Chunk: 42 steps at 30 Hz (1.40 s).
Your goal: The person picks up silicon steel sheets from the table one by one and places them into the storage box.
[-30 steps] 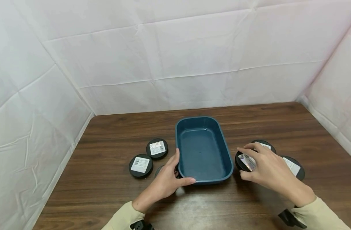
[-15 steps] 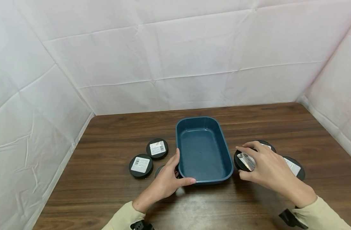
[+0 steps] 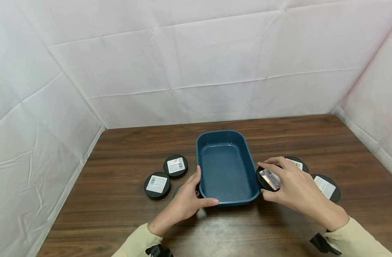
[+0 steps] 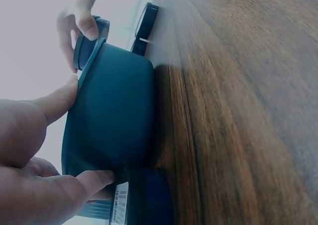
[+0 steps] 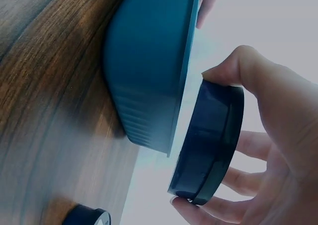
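A rectangular blue plastic bin (image 3: 224, 167) lies in the middle of the wooden table. My left hand (image 3: 185, 204) grips its near left corner, thumb on the front rim and fingers along the left side. In my right hand (image 3: 300, 191) is a round black container (image 3: 269, 179) with a shiny label, held by its edge between thumb and fingers. In the right wrist view this container (image 5: 211, 140) is tilted and raised off the table, close beside the bin's rim. Another black container (image 4: 149, 195) stands against the bin by my left fingers, mostly hidden in the head view.
Two labelled black containers, one nearer (image 3: 157, 185) and one farther back (image 3: 175, 166), lie left of the bin. Two more lie right, one behind my right hand (image 3: 296, 163) and one beside it (image 3: 325, 187). White cloth walls (image 3: 215, 64) surround the table's back and sides.
My right hand has moved left with the black container, bringing it up to the bin's right rim. The left hand and the bin have stayed in place.
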### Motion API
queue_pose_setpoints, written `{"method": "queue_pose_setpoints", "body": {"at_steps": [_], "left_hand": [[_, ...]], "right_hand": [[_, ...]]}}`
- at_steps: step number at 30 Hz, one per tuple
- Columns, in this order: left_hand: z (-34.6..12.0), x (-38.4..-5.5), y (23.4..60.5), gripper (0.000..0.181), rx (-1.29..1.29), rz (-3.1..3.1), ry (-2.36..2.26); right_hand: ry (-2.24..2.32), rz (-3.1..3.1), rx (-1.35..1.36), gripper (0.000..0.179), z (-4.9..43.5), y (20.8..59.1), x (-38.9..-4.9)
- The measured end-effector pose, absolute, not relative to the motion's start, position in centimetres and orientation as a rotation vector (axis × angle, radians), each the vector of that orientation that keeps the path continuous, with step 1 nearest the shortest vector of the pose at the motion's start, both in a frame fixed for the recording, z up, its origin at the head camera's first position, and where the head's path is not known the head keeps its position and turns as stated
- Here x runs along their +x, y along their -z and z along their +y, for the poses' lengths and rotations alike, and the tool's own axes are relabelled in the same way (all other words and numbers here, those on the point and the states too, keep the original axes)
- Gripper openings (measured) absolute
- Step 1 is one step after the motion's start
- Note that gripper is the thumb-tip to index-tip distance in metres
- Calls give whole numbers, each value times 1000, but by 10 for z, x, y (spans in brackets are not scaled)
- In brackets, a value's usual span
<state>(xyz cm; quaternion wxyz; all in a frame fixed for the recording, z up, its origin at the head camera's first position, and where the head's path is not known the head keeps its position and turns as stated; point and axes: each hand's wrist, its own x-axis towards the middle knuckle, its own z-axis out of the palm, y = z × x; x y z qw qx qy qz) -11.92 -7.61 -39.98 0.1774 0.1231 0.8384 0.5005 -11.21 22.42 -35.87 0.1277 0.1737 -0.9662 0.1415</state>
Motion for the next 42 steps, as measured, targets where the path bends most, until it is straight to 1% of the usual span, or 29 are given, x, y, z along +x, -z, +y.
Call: {"method": "queue_pose_setpoints", "body": {"at_steps": [16, 30, 42], "left_hand": [[-74, -119, 397, 112, 335, 2402, -1382], [-74, -119, 397, 112, 335, 2410, -1382], [-72, -119, 396, 111, 323, 2419, -1370]], "right_hand": [[-374, -2776, 646, 64, 217, 359, -120], [-413, -2897, 689, 67, 212, 349, -127], [-442, -2872, 753, 66, 200, 349, -129]]}}
